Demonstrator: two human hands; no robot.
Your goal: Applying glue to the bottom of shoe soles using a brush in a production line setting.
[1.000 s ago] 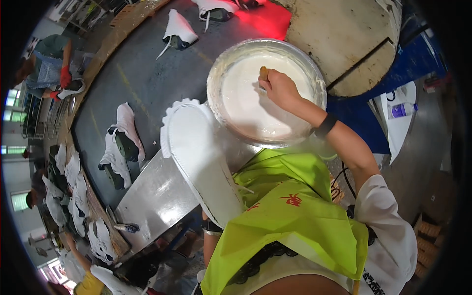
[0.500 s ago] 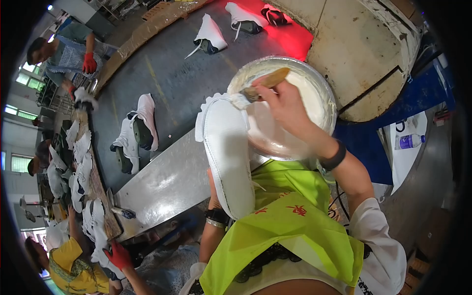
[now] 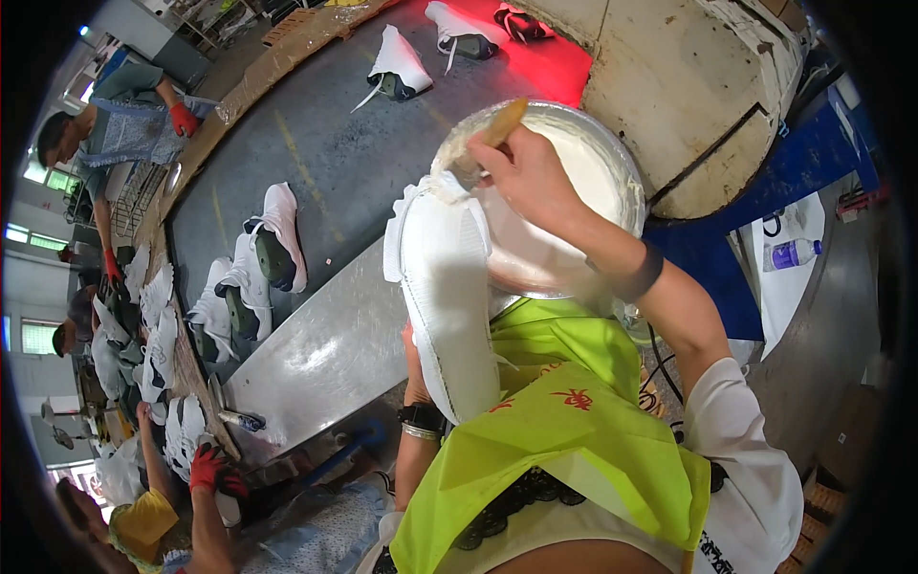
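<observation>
A white shoe (image 3: 446, 316) is held bottom up in front of me, its rim stitched and its ruffled white edge at the far end. My left hand (image 3: 417, 378) supports it from beneath and behind; the shoe hides most of those fingers. My right hand (image 3: 526, 177) is closed round the wooden handle of a brush (image 3: 507, 119). The brush's white-coated bristles touch the shoe's far edge. Just beyond and right of the shoe, a round metal bowl (image 3: 635, 182) contains creamy white liquid, with residue crusted on its inner wall.
A dark conveyor belt (image 3: 335, 153) carries several white shoes (image 3: 277, 234), some under red light. A metal ledge (image 3: 316, 354) runs along its near side. Co-workers in red gloves (image 3: 182, 120) handle pieces across the belt. A bottle (image 3: 792, 253) lies at right.
My right hand has moved left, and the brush handle has tilted more upright, its bristles shifting left along the shoe's far edge. Another shoe shows at the belt's left. Co-workers' gloved hands have moved.
</observation>
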